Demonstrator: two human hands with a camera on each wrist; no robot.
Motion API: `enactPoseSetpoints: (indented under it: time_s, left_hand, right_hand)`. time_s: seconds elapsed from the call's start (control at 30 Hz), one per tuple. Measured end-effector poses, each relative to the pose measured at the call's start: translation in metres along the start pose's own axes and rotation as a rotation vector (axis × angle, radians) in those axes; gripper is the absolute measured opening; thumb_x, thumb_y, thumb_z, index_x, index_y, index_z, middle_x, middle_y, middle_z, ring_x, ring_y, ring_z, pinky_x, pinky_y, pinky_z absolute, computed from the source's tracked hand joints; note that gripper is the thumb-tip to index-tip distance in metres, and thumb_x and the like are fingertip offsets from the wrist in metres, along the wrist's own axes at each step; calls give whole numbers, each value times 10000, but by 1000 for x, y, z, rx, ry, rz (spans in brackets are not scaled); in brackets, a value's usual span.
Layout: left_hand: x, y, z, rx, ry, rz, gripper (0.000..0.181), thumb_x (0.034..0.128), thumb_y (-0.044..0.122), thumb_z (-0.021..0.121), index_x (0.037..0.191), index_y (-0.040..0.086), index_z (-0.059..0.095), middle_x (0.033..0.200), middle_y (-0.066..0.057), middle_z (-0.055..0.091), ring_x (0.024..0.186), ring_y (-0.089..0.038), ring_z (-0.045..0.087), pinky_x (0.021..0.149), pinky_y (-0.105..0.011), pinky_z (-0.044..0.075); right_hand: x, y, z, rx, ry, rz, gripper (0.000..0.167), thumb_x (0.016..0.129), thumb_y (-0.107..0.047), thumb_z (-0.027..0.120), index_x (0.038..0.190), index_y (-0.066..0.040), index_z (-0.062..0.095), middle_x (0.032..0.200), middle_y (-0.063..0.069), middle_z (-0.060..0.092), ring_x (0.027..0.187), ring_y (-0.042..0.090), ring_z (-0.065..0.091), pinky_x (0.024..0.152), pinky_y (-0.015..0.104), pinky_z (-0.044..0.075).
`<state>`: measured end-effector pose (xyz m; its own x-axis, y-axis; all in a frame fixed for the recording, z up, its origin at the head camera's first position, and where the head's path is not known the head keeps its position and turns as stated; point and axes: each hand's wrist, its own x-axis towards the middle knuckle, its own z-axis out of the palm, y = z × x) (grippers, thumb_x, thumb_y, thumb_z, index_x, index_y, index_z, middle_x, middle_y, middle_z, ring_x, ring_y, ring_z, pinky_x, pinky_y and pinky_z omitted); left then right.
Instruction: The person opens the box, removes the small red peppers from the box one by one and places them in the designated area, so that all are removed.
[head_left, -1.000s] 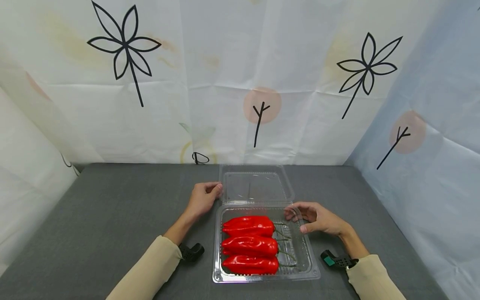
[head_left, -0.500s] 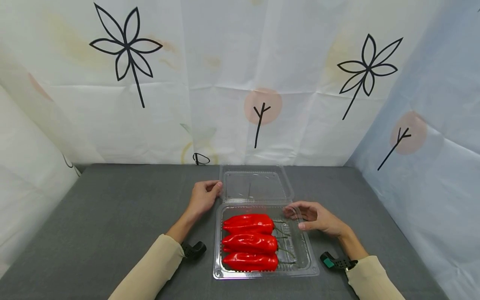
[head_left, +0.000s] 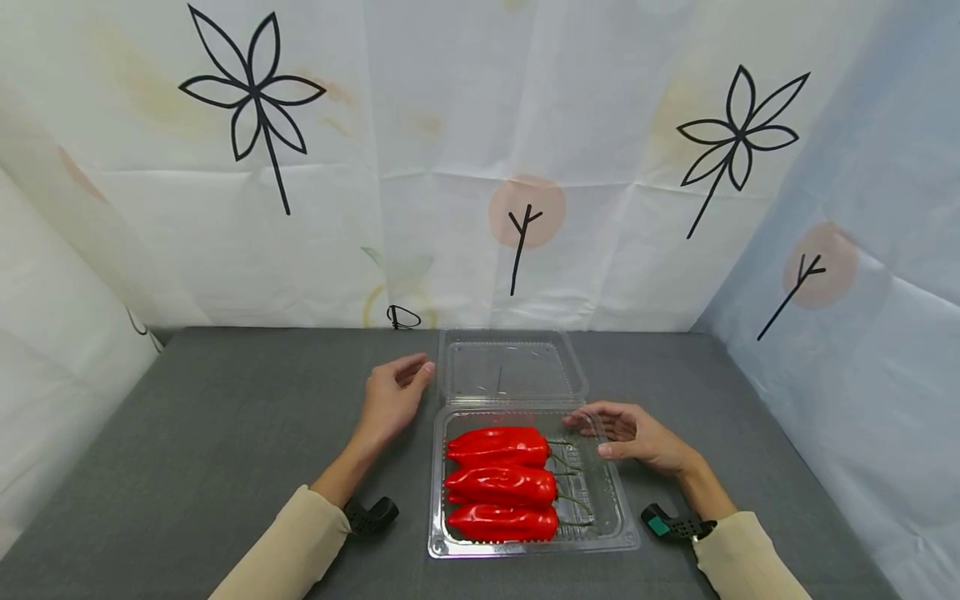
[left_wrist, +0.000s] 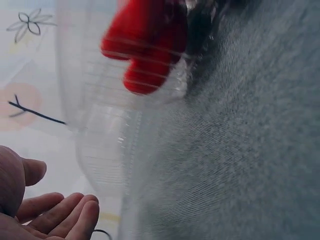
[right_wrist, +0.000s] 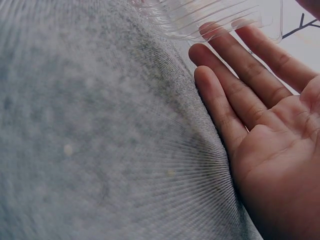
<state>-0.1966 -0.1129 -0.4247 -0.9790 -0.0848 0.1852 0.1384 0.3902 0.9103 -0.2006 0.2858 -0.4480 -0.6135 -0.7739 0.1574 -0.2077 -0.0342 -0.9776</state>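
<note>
A clear plastic clamshell container [head_left: 617, 546] lies open in the middle, with its lid [head_left: 513, 367] folded back toward the wall. Three red peppers [head_left: 498, 485] with green stems lie side by side across its base. My left hand [head_left: 392, 396] is off the lid's left edge, fingers loosely bent, holding nothing; the left wrist view shows this hand [left_wrist: 55, 212] apart from the container. At the base's far right corner is my right hand [head_left: 641, 437]. In the right wrist view its straight fingers [right_wrist: 240, 92] reach the container's ribbed side [right_wrist: 220, 20], fingertips partly behind the plastic.
Grey cloth [head_left: 225, 433] covers the table. A white patterned sheet [head_left: 420, 167] hangs behind it, with a bluish side sheet [head_left: 885, 350] at the right. Black wrist devices sit on the left wrist [head_left: 371, 515] and right wrist [head_left: 675, 523].
My left hand has let go of the lid's left edge and moved a little leftward. The right hand has barely moved, and the peppers and lid stay as they were.
</note>
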Motion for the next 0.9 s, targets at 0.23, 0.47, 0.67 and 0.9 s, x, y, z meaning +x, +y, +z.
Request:
enactPoseSetpoints:
  time_s: [0.23, 0.47, 0.67, 0.9]
  left_hand:
    - [-27, 18, -13, -23, -56, 165, 406, 975, 176, 703, 1336, 0, 639, 1254, -128, 694, 1130, -265, 676, 963, -451, 529]
    - [-57, 29, -9, -3, -163, 293, 444, 903, 114, 777, 1328, 57, 661, 1227, -57, 711, 1092, -249, 681, 946, -458, 539]
    - [-72, 31, 0, -51, -342, 399, 422, 910, 168, 779, 1308, 74, 679, 1228, -69, 708, 1093, -271, 679, 909, -470, 556]
    - [-83, 25, 10, -6, -447, 470, 420, 904, 202, 788, 1283, 47, 693, 1213, -54, 707, 1038, -209, 674, 857, -361, 581]
  right_hand:
    - [0, -1, -1, 2, -3, -3, 511, 935, 140, 563, 1430, 139, 432, 1421, 346, 495, 1326, 357, 523, 1079, 373, 443]
    - [-1, -2, -1, -7, 4, 13, 511, 941, 118, 571, 1434, 122, 440, 1428, 315, 509, 1328, 351, 524, 1082, 371, 440]
    - [-2, -2, 0, -5, 4, 14, 507, 944, 105, 578, 1433, 120, 442, 1427, 322, 506, 1328, 335, 527, 1084, 363, 438]
    - [-1, 0, -1, -6, 5, 21, 510, 940, 116, 572, 1436, 107, 449, 1434, 313, 505, 1331, 349, 522, 1085, 362, 436]
